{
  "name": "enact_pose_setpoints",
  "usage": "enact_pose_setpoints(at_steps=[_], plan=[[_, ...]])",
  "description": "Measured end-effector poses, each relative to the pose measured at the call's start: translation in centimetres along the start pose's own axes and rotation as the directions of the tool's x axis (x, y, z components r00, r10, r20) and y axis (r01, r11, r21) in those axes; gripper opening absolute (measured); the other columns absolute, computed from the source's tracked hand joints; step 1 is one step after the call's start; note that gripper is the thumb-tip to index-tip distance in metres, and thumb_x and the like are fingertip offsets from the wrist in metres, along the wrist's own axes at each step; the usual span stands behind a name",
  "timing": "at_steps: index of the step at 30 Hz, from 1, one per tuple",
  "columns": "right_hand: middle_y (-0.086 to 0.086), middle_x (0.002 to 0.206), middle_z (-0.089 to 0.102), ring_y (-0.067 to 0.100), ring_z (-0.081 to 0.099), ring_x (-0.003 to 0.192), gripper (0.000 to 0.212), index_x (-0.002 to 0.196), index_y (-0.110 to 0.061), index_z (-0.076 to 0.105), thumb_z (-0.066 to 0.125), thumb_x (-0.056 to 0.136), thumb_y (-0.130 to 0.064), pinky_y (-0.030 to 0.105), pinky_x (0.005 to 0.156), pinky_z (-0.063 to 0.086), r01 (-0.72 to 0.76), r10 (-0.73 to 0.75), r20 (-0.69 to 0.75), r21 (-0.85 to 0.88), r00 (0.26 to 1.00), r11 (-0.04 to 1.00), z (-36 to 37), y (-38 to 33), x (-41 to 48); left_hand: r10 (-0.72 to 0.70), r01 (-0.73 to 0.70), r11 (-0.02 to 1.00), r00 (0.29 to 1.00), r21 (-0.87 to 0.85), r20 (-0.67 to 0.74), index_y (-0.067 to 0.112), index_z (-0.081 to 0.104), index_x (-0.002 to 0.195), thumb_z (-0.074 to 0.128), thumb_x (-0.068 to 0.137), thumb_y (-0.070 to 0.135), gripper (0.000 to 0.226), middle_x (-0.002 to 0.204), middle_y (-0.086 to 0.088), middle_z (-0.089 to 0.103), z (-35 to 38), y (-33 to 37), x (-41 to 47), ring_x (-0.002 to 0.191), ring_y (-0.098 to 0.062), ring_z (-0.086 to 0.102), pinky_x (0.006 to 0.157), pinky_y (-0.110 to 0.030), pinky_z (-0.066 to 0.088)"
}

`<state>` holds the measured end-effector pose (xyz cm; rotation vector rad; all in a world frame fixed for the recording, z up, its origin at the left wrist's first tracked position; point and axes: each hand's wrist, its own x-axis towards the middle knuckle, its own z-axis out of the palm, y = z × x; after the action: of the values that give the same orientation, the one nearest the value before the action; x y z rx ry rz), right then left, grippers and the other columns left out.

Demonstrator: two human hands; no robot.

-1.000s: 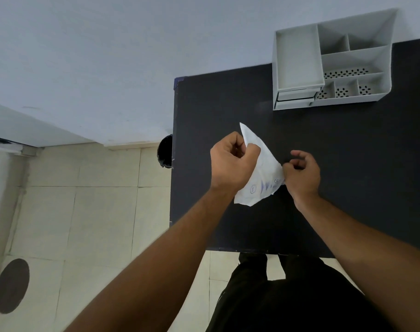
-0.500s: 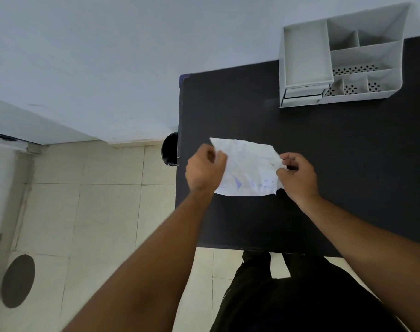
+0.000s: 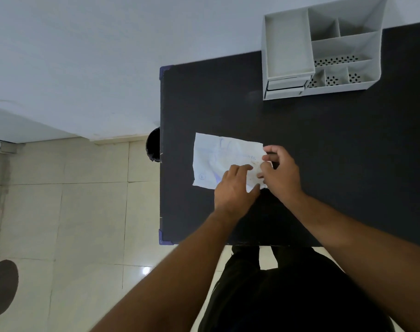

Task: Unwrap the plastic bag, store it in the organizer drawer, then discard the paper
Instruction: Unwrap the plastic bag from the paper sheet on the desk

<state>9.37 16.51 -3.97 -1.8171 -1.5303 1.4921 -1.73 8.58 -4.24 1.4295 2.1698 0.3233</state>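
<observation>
A crumpled white paper (image 3: 218, 156) with faint blue print lies spread flat on the black table (image 3: 335, 144). My left hand (image 3: 235, 188) rests on the paper's lower right part, fingers reaching toward its right edge. My right hand (image 3: 282, 172) pinches that right edge, where something pale and thin sits between the fingertips; I cannot tell whether it is the plastic bag. The grey organizer (image 3: 323, 49) stands at the table's far edge, its two small drawers (image 3: 284, 86) at the lower left shut.
A dark round bin (image 3: 153, 144) sits on the floor just past the table's left edge. Tiled floor lies to the left, a white wall behind. My dark-clothed legs are under the table's near edge.
The paper went from held up and folded to spread flat on the table. My left hand moved right from the paper's left edge to its right part, close to my right hand.
</observation>
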Motion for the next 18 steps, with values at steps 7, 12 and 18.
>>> enact_pose_setpoints(at_steps=[7, 12, 18], plan=[[0.002, 0.131, 0.066, 0.026, 0.065, 0.112, 0.043, 0.138, -0.027, 0.046, 0.047, 0.095, -0.029, 0.046, 0.096, 0.052, 0.183, -0.187, 0.024, -0.363, 0.982, 0.913, -1.5, -0.8, -1.5, -0.052, 0.056, 0.998, 0.993, 0.037, -0.105, 0.023, 0.070, 0.105, 0.062, 0.095, 0.038, 0.020, 0.102, 0.003, 0.066, 1.1, 0.9, 1.6, 0.087, -0.016, 0.063, 0.064, -0.033, 0.055], [-0.002, 0.126, 0.065, 0.022, 0.065, 0.109, 0.046, 0.139, -0.029, 0.044, 0.052, 0.094, -0.029, 0.047, 0.094, 0.053, 0.063, -0.069, -0.004, -0.351, 0.998, 0.934, -2.8, 0.9, -0.5, -0.171, 0.166, 0.981, 0.984, -0.102, -0.049, 0.023, 0.069, 0.102, 0.062, 0.094, 0.037, 0.018, 0.103, 0.009, 0.064, 0.9, 0.8, 2.0, 0.082, -0.012, 0.062, 0.069, -0.031, 0.057], [-0.004, 0.107, 0.069, 0.017, 0.067, 0.101, 0.046, 0.138, -0.021, 0.055, 0.061, 0.093, -0.025, 0.034, 0.089, 0.053, -0.119, 0.143, 0.114, -0.197, 0.983, 0.973, -3.4, 2.2, 1.3, -0.371, 0.362, 0.824, 0.926, -0.436, 0.068, 0.024, 0.065, 0.093, 0.062, 0.091, 0.031, 0.008, 0.086, 0.015, 0.065, 1.2, 0.6, 2.1, 0.080, -0.006, 0.064, 0.074, -0.029, 0.057]])
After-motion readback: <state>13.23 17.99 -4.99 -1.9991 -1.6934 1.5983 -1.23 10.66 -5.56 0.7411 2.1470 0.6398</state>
